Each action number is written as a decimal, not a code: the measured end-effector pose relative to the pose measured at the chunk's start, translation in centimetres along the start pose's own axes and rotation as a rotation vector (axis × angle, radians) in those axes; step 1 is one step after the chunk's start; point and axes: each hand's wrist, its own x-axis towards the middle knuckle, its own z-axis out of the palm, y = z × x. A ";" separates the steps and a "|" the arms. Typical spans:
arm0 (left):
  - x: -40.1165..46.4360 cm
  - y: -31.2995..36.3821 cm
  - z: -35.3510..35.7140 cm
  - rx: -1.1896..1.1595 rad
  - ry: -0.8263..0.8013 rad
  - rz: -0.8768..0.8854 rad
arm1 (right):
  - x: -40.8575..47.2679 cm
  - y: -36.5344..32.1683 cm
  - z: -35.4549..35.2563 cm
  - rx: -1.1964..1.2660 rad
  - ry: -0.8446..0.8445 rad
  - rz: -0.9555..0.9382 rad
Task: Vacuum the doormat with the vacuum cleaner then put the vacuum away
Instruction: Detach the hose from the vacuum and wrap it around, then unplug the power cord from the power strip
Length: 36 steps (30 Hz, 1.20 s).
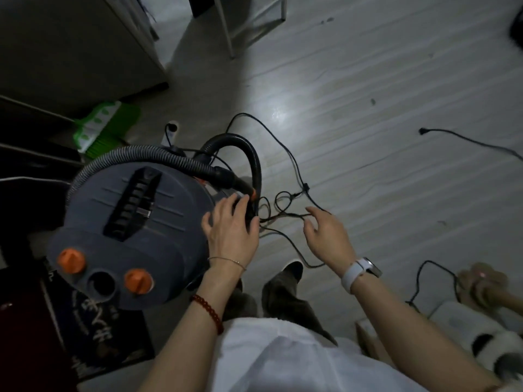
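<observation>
Put-away step judged under way: left hand (232,227) rests spread on the vacuum (127,222), right hand (325,236) open over the loose cord (285,219), which needs gathering next.

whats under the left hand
The left hand rests on the rim of the grey vacuum cleaner, fingers at the black hose end and tangled cord. Whatever its palm covers is hidden.

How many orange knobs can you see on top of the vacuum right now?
2. Both sit on the near end of the vacuum cleaner lid: one orange knob at the left, the other orange knob right of the round port. Others may be hidden.
</observation>
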 end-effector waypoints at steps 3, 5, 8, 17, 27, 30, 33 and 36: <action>2.0 1.3 -0.9 -0.012 0.030 -0.037 | 2.6 -0.9 -2.1 -0.033 -0.021 -0.024; 3.5 1.7 -1.9 -0.042 0.055 -0.069 | 4.5 -2.1 -3.1 -0.056 -0.043 -0.055; 6.1 1.9 -3.5 -0.046 0.055 -0.103 | 7.4 -4.6 -4.8 -0.106 -0.068 -0.107; 12.8 4.5 -7.3 -0.118 0.094 -0.303 | 15.5 -9.3 -9.8 -0.273 -0.206 -0.316; 21.8 12.7 -4.3 -0.386 0.279 -0.744 | 29.8 -9.3 -17.4 -0.532 -0.497 -0.624; 24.1 13.9 -3.3 -0.473 0.323 -0.826 | 33.4 -11.0 -17.8 -0.601 -0.534 -0.710; 25.3 13.9 -2.7 -0.553 0.356 -0.900 | 35.9 -13.8 -17.2 -0.680 -0.583 -0.802; 26.4 12.6 -3.2 -0.592 0.411 -0.961 | 37.9 -17.4 -15.9 -0.791 -0.622 -0.890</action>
